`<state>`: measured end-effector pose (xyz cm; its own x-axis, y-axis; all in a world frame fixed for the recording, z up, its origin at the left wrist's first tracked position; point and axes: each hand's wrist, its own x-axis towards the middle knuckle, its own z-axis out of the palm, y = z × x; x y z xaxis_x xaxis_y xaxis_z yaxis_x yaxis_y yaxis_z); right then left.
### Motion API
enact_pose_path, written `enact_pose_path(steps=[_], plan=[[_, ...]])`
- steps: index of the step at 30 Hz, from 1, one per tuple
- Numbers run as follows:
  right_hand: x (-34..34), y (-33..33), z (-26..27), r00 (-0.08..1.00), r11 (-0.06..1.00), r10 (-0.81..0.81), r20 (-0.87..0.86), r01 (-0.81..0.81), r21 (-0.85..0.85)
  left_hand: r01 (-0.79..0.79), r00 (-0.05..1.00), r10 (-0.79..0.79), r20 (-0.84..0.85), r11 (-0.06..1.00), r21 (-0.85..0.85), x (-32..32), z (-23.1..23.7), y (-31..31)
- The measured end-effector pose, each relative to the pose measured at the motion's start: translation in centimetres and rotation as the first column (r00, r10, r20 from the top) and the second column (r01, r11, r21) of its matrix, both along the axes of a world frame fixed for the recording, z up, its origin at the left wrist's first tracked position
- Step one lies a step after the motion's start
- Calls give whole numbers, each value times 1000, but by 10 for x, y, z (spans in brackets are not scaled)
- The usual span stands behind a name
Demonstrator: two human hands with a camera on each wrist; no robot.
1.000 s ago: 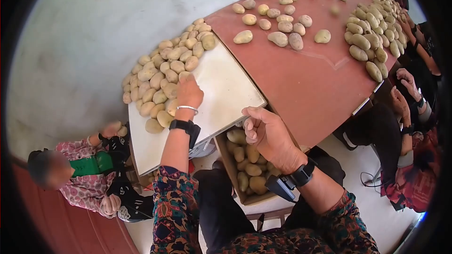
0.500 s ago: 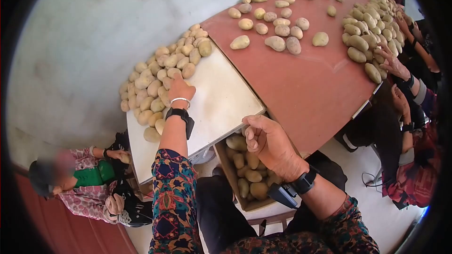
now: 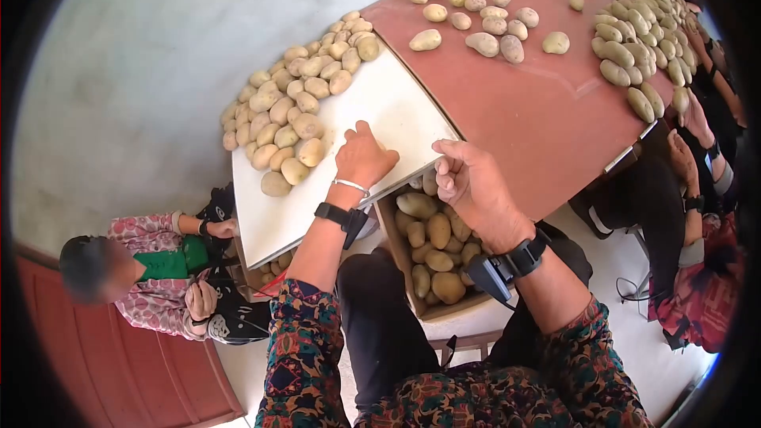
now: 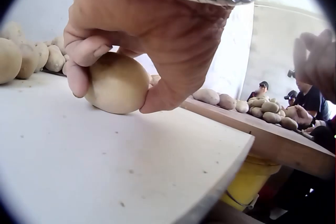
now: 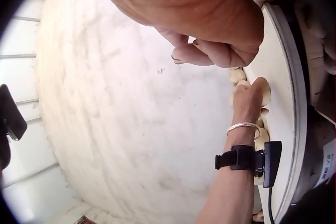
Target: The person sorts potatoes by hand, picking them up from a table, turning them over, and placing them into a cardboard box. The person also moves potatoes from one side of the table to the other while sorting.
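In the left wrist view my left hand (image 4: 152,35) pinches a yellowish potato (image 4: 118,85) between thumb and fingers, low over the white tabletop (image 4: 131,150). The head view has that left hand (image 3: 365,158) over the white table's near part, right of a potato pile (image 3: 293,99), the held potato mostly hidden beneath it. My right hand (image 3: 481,190) hovers near the white table's corner, holding nothing, its fingers loosely curled. Below the hands stands a cardboard box (image 3: 395,261) of potatoes. The right wrist view shows the right hand (image 5: 194,14) with bent fingers.
A red tabletop (image 3: 547,135) adjoins the white one, with scattered potatoes and a large pile (image 3: 634,40) at its right. People sit along the right side. Another person (image 3: 151,269) sits at the left. A yellow bucket (image 4: 252,179) stands below the table edge.
My left hand has come away from the potato pile toward the near edge of the white table, with a potato in its fingers. My right hand keeps its pose.
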<state>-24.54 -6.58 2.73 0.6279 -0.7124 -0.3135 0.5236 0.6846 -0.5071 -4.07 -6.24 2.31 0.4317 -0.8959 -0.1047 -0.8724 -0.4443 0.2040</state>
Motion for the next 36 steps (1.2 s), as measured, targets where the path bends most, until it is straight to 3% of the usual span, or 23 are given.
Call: enact_pose_path(steps=[3, 5, 7, 9, 10, 11, 12, 14, 15, 17, 19, 21, 23, 25, 28, 29, 33, 36], plan=[[5, 2, -9, 986, 994, -78, -147, 66, -82, 15, 992, -25, -126, 996, -82, -15, 15, 22], [12, 5, -10, 944, 993, -113, -310, 122, 10, 22, 982, -50, -184, 989, -149, -31, 30, 38], [15, 10, 0, 950, 995, -53, -308, 76, 63, 103, 961, -179, -210, 939, -329, -49, 42, 53], [15, 11, 2, 953, 993, 7, -303, 29, 114, 127, 942, -228, -248, 923, -363, -67, 52, 67], [14, 10, 0, 988, 987, 95, -122, -78, 137, 150, 917, -276, -286, 907, -395, -73, 52, 74], [14, 9, -3, 982, 972, 179, 65, -186, 141, 223, 930, -332, -160, 852, -473, -75, 48, 78], [14, 8, -9, 982, 972, 180, 65, -187, 143, 221, 930, -330, -161, 854, -471, -74, 46, 82], [15, 7, -19, 989, 981, 145, 21, -147, 123, 115, 897, -308, -318, 856, -503, -67, 42, 86], [13, 8, -20, 989, 981, 144, 22, -145, 126, 57, 880, -332, -340, 784, -618, -62, 39, 85], [10, 9, -17, 973, 982, 183, -139, -174, 77, -13, 890, -254, -378, 815, -579, -35, 26, 79], [7, 11, -14, 972, 981, 178, -151, -164, 101, -86, 893, -171, -415, 843, -532, -1, 7, 73], [6, 12, -9, 971, 981, 172, -164, -153, 119, 36, 999, -49, -23, 914, -404, 35, -13, 63], [6, 15, -7, 973, 984, 161, -168, -145, 105, 48, 991, 18, 132, 876, -481, 69, -24, 48], [6, 16, -9, 974, 984, 173, -147, -163, 79, -63, 975, 143, 168, 910, -409, 103, -25, 26], [7, 16, -5, 969, 979, 198, -150, -189, 72, -75, 965, 172, 199, 905, -419, 132, -28, 3], [7, 16, -7, 969, 979, 200, -145, -192, 69, -144, 966, 213, 148, 914, -378, 135, -30, -4], [4, 15, 0, 967, 983, 184, -176, -176, 57, -111, 971, 171, 168, 942, -317, 126, -36, -11], [2, 15, -1, 969, 985, 170, -179, -168, 27, -209, 965, 243, 96, 938, -277, 118, -38, -11]])
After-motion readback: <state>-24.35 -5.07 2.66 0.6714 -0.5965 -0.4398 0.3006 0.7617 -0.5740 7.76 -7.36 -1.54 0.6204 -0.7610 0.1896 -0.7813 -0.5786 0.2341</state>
